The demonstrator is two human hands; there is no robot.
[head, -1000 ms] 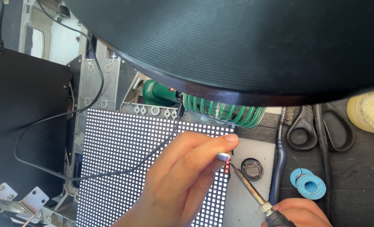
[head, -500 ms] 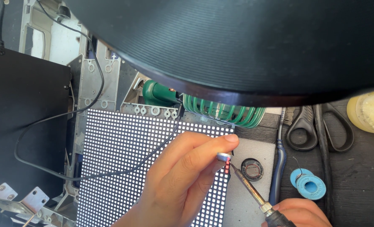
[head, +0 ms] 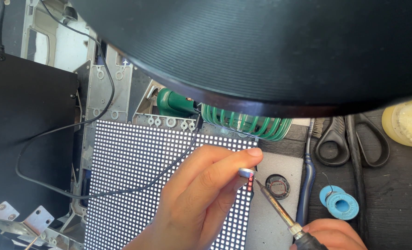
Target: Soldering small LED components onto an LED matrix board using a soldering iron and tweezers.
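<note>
Head view: soldering iron (head: pixel 280 208) at panel (head: pixel 141 176) edge

An electronics repair workshop is shown. A lit LED matrix panel (head: pixel 136 185) is laid on a dark counter (head: pixel 400 203) and worked on with a soldering iron (head: pixel 280 210). Black scissors (head: pixel 351 141), a blue spool of solder wire (head: pixel 340 203), a small round tin (head: pixel 277 186), a green coiled stand (head: pixel 243 122), loose cables and metal brackets (head: pixel 18 220) are scattered around it.
</note>
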